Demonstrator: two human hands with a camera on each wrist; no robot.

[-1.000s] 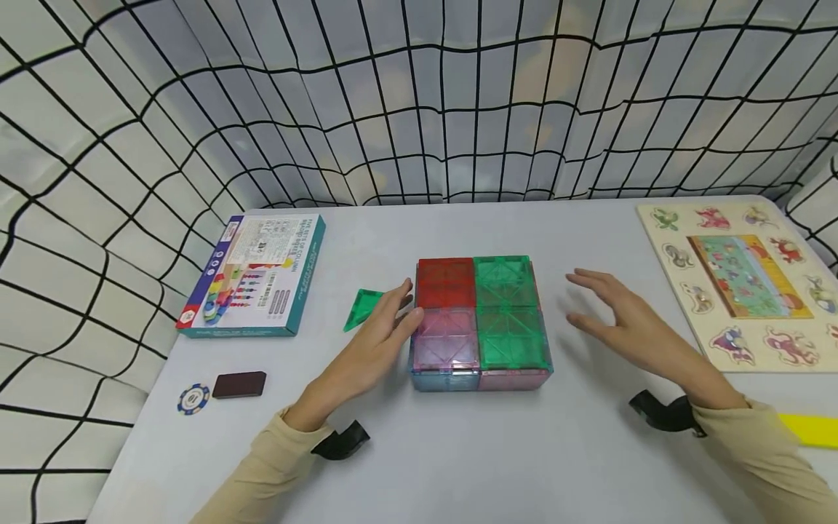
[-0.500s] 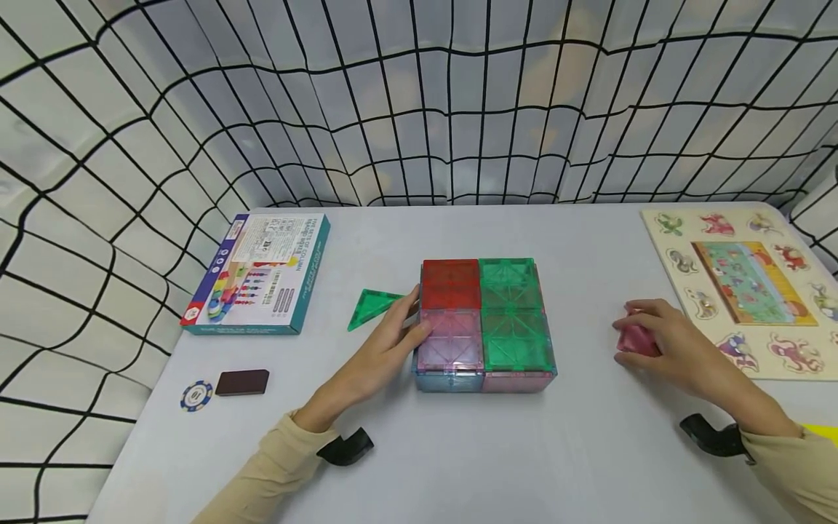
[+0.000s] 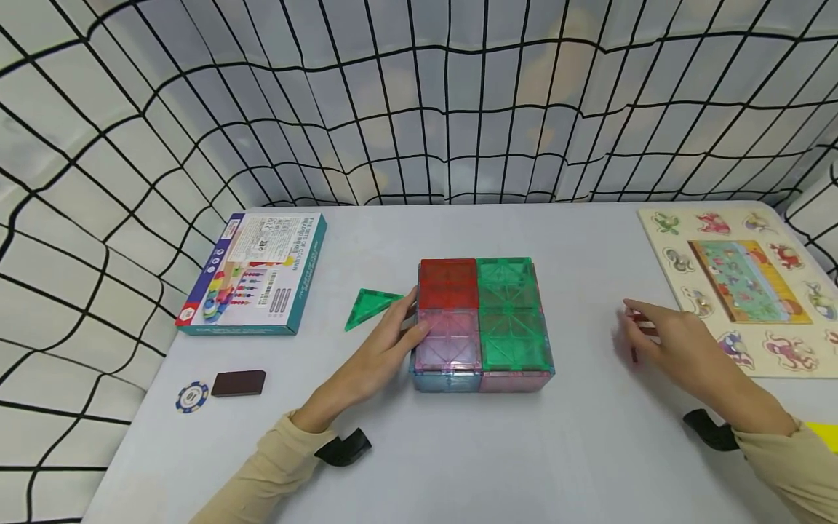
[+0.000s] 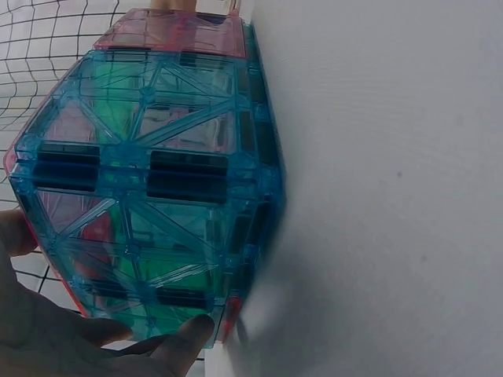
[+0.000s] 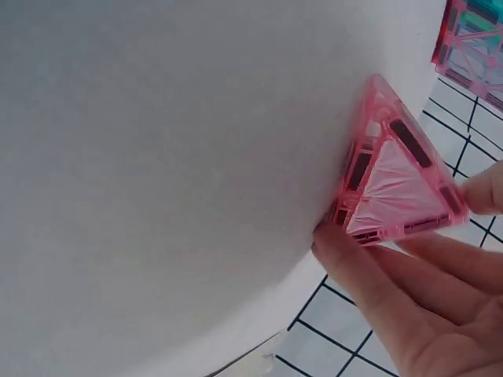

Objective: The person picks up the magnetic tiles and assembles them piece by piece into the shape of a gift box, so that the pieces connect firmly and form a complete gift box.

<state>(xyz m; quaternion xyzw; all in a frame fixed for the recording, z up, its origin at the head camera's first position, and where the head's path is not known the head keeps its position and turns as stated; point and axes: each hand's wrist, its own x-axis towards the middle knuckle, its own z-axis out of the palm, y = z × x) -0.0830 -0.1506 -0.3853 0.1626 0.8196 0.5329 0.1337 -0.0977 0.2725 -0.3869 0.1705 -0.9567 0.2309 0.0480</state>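
Note:
A low box built of translucent magnetic tiles [image 3: 484, 320], with red, pink and green squares on top, stands mid-table in the head view. Its blue side wall [image 4: 130, 169] fills much of the left wrist view. My left hand [image 3: 373, 356] rests against the box's left side, fingers extended and thumb by the top edge. To the right of the box, my right hand [image 3: 687, 356] pinches a pink triangular magnetic tile [image 5: 397, 184] between thumb and fingertips. In the head view that triangle is nearly edge-on and mostly covered by the hand.
A green triangular tile [image 3: 369, 307] lies left of the box. Farther left are a boxed toy set [image 3: 258, 273], a poker chip [image 3: 192, 397] and a dark brown rectangular block [image 3: 238, 383]. At right lie an animal puzzle board [image 3: 753, 349] and something yellow [image 3: 826, 435]. Black netting surrounds the table.
My right hand moved right and down from beside the box and took hold of the pink triangular tile, then turned it edge-on. The left hand stays at the box's side.

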